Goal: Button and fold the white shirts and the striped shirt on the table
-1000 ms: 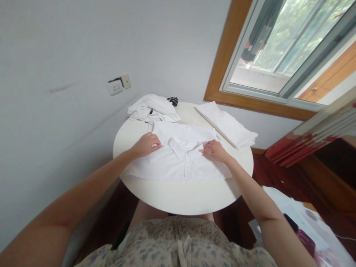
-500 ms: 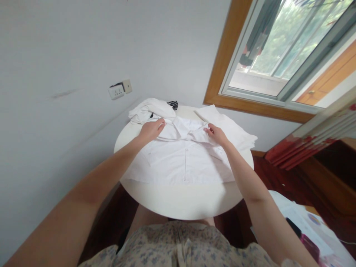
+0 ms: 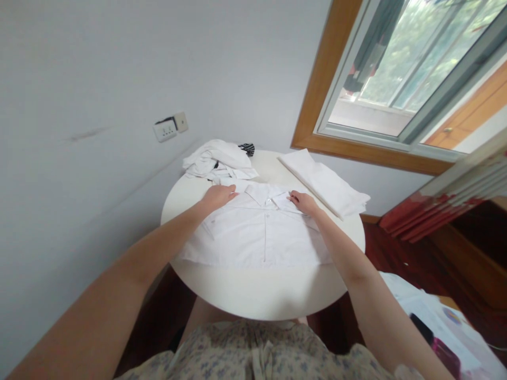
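A white button-up shirt point(image 3: 253, 237) lies across the round white table point(image 3: 257, 295), its collar toward the wall and its top part folded down over the body. My left hand point(image 3: 219, 196) pinches the shirt's upper edge left of the collar. On the other side of the collar, my right hand point(image 3: 304, 201) has its fingers closed on the cloth by the right shoulder. Some fingertips are hidden in the fabric.
Crumpled white clothing point(image 3: 216, 158) sits at the table's back left, beside a black striped item point(image 3: 247, 149). A folded white garment point(image 3: 322, 179) lies at the back right. Wall sockets point(image 3: 165, 130) and a wood-framed window point(image 3: 304, 137) are behind. A phone point(image 3: 422, 328) rests on a lower surface at right.
Both hands have drawn the shirt's collar and top edge down toward me, and the cloth lies flatter. A gap now shows between the shirt and the folded garment.
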`<control>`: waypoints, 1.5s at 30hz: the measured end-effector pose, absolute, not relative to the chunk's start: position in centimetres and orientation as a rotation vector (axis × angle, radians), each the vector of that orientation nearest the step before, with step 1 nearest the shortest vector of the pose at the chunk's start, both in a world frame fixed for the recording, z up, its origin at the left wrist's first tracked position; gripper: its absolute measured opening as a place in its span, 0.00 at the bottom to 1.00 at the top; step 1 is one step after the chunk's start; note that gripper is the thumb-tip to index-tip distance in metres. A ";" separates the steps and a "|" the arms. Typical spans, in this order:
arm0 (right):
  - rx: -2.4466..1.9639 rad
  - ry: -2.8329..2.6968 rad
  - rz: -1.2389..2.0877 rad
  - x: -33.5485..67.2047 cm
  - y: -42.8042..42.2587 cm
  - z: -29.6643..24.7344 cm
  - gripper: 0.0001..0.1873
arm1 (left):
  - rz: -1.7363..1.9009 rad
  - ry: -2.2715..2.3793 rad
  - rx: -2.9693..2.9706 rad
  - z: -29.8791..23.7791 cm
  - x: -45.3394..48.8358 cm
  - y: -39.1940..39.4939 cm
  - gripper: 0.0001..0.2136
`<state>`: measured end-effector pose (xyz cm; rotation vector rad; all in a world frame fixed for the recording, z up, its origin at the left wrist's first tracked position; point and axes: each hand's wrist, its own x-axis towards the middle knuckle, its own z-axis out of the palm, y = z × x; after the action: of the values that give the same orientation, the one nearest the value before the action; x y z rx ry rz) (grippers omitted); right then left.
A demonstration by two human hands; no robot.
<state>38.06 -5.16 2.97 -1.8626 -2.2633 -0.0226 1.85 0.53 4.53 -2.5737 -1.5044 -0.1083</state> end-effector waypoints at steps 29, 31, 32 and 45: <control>-1.230 -2.257 0.516 40.3 -14.9 3.4 0.16 | -0.525 -0.911 -3.260 4.9 -3.8 -6.5 0.16; -1.244 -2.250 0.545 40.1 -15.3 2.9 0.16 | -0.555 -0.926 -3.252 4.5 -3.9 -6.9 0.16; -1.255 -2.240 0.551 40.0 -15.4 2.9 0.16 | -0.578 -0.949 -3.239 4.4 -3.8 -6.9 0.16; -1.405 -2.099 0.453 38.8 -10.9 5.5 0.21 | -0.735 -1.431 -3.061 6.6 -1.1 -4.1 0.15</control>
<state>38.81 -10.93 5.54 -1.4046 -2.0991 0.4530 -1.11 -4.11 6.59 -3.0605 -1.4313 -0.7352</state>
